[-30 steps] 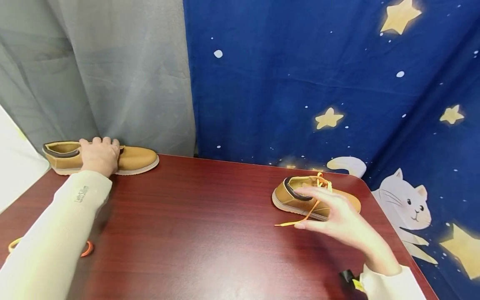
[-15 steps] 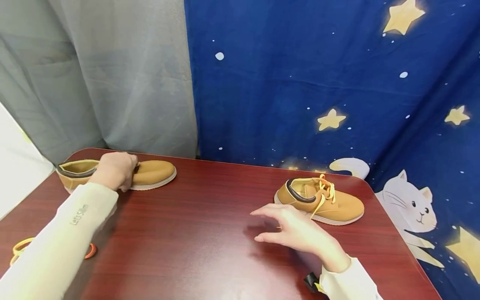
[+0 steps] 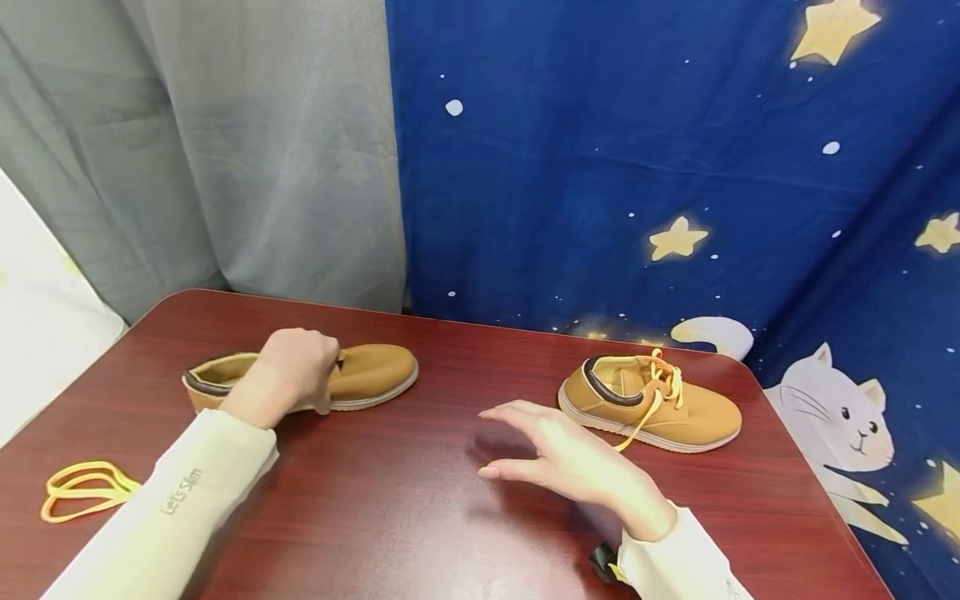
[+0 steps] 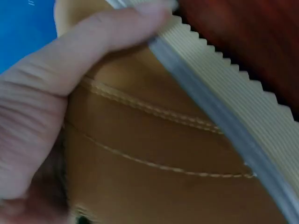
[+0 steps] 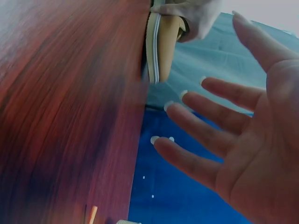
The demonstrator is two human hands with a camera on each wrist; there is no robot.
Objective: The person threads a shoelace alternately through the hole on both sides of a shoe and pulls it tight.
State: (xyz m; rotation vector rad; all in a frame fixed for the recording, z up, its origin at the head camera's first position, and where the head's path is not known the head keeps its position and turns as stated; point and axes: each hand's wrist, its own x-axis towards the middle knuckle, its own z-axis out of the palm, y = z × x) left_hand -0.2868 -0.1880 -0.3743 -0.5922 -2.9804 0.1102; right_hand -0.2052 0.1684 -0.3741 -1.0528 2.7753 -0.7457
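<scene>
The left hand [image 3: 291, 371] grips the left shoe [image 3: 369, 372] on the table [image 3: 390, 508], thumb [image 4: 98, 39] on its sole [image 4: 224, 81], beside stitching [image 4: 154, 109] clear only in the left wrist view. The right hand [image 3: 573, 454] spreads its fingers [image 5: 191, 161] wide near the laced shoe [image 3: 701, 417]; only the head view shows yellow lace loops [image 3: 112, 492].

The right hand [image 5: 250, 144] has fingers [image 5: 201, 126] spread; left hand [image 5: 201, 16] grips a shoe [image 5: 166, 51]
</scene>
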